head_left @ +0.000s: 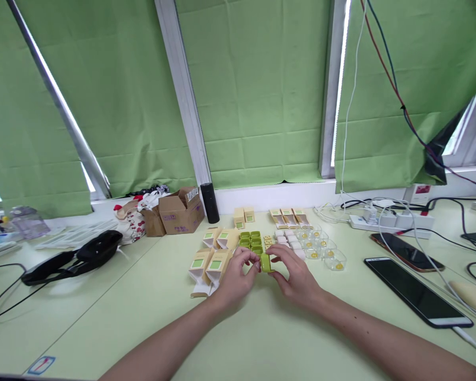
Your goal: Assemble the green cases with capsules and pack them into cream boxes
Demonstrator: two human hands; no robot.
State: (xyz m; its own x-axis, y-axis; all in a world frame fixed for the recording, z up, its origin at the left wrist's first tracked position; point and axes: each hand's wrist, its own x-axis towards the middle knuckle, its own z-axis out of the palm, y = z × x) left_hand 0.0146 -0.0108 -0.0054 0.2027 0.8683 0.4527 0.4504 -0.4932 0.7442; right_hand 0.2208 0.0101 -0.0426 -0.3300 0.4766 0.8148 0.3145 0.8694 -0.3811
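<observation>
Between both hands, just above the table, is a small green case [265,263]. My right hand [293,272] grips it between thumb and fingers. My left hand [241,272] is pinched at the case's left side; whatever its fingertips hold is too small to make out. Beyond the hands stand rows of green cases [255,242], with small yellow pieces [267,239] beside them. White pieces [287,236] and clear domed shells [335,260] with yellow centres lie to the right. Open cream boxes [218,262] with green labels are left of my left hand.
More cream boxes [289,217] stand near the wall. A cardboard box [181,211] and black cylinder [210,203] are at the back left, a black pouch [97,251] at the left. Phones [416,288], cables and a power strip [371,224] occupy the right.
</observation>
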